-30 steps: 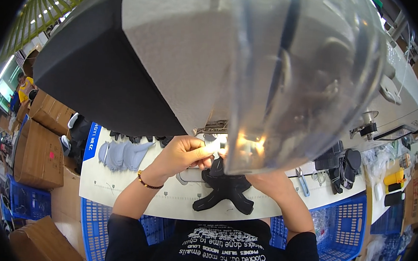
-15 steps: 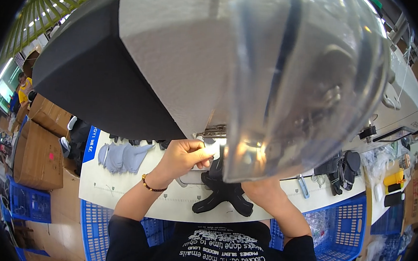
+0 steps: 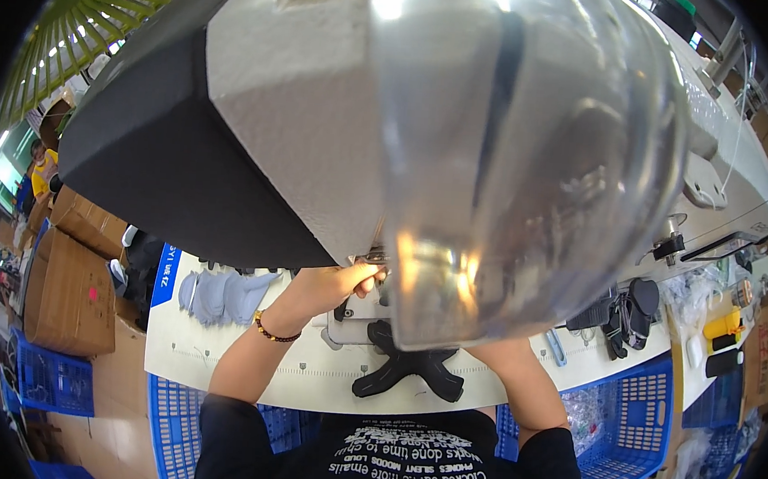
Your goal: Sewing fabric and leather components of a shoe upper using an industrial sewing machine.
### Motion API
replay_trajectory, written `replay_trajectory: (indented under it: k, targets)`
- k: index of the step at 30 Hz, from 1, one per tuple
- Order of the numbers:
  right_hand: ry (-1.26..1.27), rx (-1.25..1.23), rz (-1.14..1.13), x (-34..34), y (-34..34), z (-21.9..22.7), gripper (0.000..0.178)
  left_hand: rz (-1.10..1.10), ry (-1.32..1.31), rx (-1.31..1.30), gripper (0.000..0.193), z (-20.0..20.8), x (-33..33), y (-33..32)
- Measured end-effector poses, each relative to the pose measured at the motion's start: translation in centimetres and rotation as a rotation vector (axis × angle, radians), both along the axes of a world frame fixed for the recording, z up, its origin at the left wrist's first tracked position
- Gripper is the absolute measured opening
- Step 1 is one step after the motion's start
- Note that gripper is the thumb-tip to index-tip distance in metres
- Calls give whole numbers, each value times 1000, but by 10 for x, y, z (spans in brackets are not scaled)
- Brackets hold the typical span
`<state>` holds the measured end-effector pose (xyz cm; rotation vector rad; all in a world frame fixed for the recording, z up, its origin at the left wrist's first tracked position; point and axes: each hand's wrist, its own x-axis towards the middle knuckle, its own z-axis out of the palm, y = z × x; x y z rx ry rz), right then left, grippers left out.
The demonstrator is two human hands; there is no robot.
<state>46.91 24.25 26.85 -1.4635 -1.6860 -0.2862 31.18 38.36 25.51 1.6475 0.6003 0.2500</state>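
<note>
A large pale sewing machine head (image 3: 296, 100) with a clear plastic shield (image 3: 531, 179) fills the upper middle. Beneath its lower left edge, beside the metal parts, my left hand (image 3: 331, 289) is closed in a pinch; what lies between the fingertips cannot be made out. A black padded fabric piece (image 3: 410, 370) with spread arms rests on the white worktable (image 3: 303, 376), its far part going up behind the shield. My right hand (image 3: 502, 353) is at the right of this piece, its fingers hidden by the shield.
Grey-blue fabric pieces (image 3: 224, 298) lie stacked at left. A blue-handled tool (image 3: 556, 348) and black strapped pieces (image 3: 632, 315) are on the right. Blue crates (image 3: 657, 410) stand below the table's front edge. Cardboard boxes (image 3: 74, 285) and a person in yellow (image 3: 43, 167) are far left.
My left hand has moved slightly farther in, toward the metal parts under the machine head. The right hand has shifted a little right. The view has tilted slightly; the black piece's near arms stay put.
</note>
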Motion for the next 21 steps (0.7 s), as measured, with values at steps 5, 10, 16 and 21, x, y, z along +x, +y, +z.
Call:
replay_trajectory:
  k: [5, 10, 16, 21]
  targets:
    - [-23, 46, 11, 3, 0, 3, 16, 107, -257, 8, 17, -21, 1, 10]
    - [534, -369, 218, 12, 4, 0, 20, 119, -394, -7, 14, -35, 4, 15]
    - [236, -279, 172, 24, 14, -4, 22, 186, -496, 129, 10, -12, 21, -8]
    - [177, -279, 165, 27, 18, -6, 21, 162, -406, 504, 10, -34, 11, 1]
